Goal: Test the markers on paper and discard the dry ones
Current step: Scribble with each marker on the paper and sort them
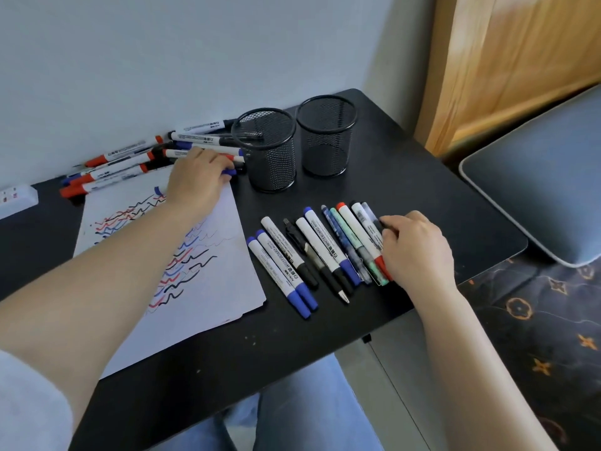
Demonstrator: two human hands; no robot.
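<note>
A white paper sheet (211,281) covered in red, blue and black squiggles lies on the black table (406,190). My left hand (195,180) reaches over its far edge and grips a blue-capped marker (230,172) beside a pile of markers (130,161) along the wall. A row of several markers and pens (312,255) lies to the right of the paper. My right hand (416,245) rests at the right end of that row, its fingers curled on the rightmost black-capped marker (370,219).
Two black mesh pen cups (270,157) (325,141) stand at the back of the table, the left one with a pen lying across its rim. A white power strip (16,198) sits at the far left. A grey cushion (546,177) lies to the right of the table.
</note>
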